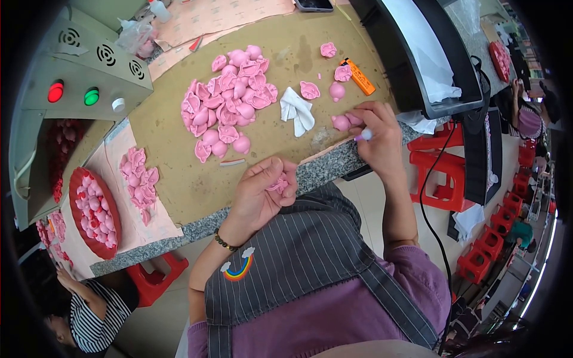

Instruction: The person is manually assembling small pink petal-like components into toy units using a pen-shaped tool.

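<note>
My left hand [265,188] is closed around a small hollow pink moulded piece [279,183], held just over the table's front edge. Further right, my right hand [382,134] is closed on a slim tool with a whitish and purple end [364,135]; the rest of it is hidden by the palm. Its fingertips are at a rounded pink piece [341,123] on the table and seem to touch it. A big heap of pink moulded pieces [230,98] lies ahead of my left hand. Between heap and right hand is a crumpled white cloth [296,111].
An orange box cutter [360,77] lies among loose pink pieces at right, below a black tray [444,107]. At left are a machine with red and green buttons [91,96], a red basket [76,209] of pink pieces and another pile [138,179]. A person in stripes [95,316] sits at lower left.
</note>
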Motion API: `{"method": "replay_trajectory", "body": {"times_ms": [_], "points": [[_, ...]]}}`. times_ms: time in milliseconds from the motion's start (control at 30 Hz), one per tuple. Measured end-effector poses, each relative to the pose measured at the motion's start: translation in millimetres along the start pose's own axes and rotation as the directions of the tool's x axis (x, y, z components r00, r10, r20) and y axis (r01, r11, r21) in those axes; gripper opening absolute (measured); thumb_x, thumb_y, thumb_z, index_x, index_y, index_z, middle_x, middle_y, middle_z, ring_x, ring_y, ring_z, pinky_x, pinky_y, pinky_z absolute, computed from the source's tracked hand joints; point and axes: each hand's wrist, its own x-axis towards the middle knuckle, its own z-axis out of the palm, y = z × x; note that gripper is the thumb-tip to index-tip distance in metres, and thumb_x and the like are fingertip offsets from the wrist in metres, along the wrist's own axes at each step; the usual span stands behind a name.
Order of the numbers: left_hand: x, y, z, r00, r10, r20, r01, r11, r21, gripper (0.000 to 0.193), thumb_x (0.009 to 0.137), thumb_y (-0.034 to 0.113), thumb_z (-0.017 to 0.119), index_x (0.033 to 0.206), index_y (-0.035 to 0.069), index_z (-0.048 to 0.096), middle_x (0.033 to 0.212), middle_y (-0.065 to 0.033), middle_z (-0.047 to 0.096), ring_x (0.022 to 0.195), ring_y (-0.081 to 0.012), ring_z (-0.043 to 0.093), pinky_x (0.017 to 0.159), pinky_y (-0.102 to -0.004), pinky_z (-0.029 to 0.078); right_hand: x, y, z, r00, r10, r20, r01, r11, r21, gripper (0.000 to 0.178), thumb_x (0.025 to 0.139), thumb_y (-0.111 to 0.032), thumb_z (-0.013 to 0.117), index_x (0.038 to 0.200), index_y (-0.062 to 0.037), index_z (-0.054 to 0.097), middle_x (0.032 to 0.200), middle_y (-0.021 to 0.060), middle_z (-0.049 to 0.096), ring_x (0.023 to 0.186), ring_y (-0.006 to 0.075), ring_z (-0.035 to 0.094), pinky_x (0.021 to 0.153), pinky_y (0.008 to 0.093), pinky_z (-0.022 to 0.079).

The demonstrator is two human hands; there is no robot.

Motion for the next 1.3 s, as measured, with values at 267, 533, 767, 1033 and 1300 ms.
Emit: {"method": "replay_trajectory", "body": {"times_ms": [267, 533, 767, 1033, 1300], "points": [[-2, -3, -3, 0.998, 0.037, -0.052, -0.035, 0.999, 0.038, 0.024, 0.101, 0.021, 0.049, 0.106, 0.000, 0.061, 0.086, -0.0103, 0.061, 0.075, -0.0192, 0.056, 0.060, -0.0291, 0.044, 6, 26, 14, 0.930, 0.357, -0.083, -0.307, 0.882, 0.357, 0.010, 0.082, 0.002, 0.066, 0.092, 0.0030, 0.068, 0.079, 0.0079, 0.070, 0.072, 0.0111, 0.064, 0.068, 0.0248, 0.050], [0, -6, -5, 0.995, 0.082, -0.050, -0.075, 0.989, 0.127, 0.024, 0.099, 0.021, 0.051, 0.108, 0.000, 0.059, 0.090, -0.0110, 0.062, 0.078, -0.0202, 0.059, 0.064, -0.0311, 0.047, 6, 33, 15, 0.855, 0.516, 0.048, -0.488, 0.771, 0.409, 0.010, 0.085, 0.003, 0.062, 0.093, 0.0049, 0.068, 0.079, 0.0051, 0.069, 0.073, 0.0082, 0.061, 0.070, 0.0214, 0.048], [2, -4, -6, 0.997, 0.076, -0.018, -0.073, 0.990, 0.122, 0.023, 0.099, 0.020, 0.051, 0.107, -0.001, 0.059, 0.091, -0.0114, 0.062, 0.080, -0.0206, 0.060, 0.066, -0.0320, 0.049, -1, 21, 3, 0.958, 0.272, 0.092, -0.283, 0.837, 0.469, 0.011, 0.081, 0.006, 0.064, 0.092, 0.0040, 0.068, 0.083, 0.0028, 0.066, 0.078, 0.0094, 0.060, 0.070, 0.0223, 0.047], [3, -4, 20, 1.000, 0.010, -0.018, -0.009, 0.999, 0.053, 0.039, 0.101, 0.027, 0.047, 0.128, 0.000, 0.052, 0.110, -0.0141, 0.062, 0.094, -0.0237, 0.061, 0.082, -0.0398, 0.055, -19, -35, 12, 0.954, 0.223, 0.199, -0.299, 0.706, 0.643, 0.018, 0.072, 0.009, 0.070, 0.088, 0.0018, 0.068, 0.085, 0.0093, 0.066, 0.077, 0.0143, 0.063, 0.069, 0.0279, 0.050], [-36, 12, -3, 0.966, 0.246, -0.077, -0.222, 0.945, 0.239, 0.022, 0.099, 0.018, 0.053, 0.108, 0.000, 0.062, 0.092, -0.0072, 0.061, 0.068, -0.0103, 0.054, 0.046, -0.0201, 0.037, -3, -18, 20, 0.998, 0.028, 0.059, -0.040, 0.977, 0.209, 0.026, 0.067, 0.008, 0.071, 0.092, -0.0008, 0.068, 0.087, 0.0083, 0.064, 0.080, 0.0197, 0.066, 0.069, 0.0280, 0.052]]}}
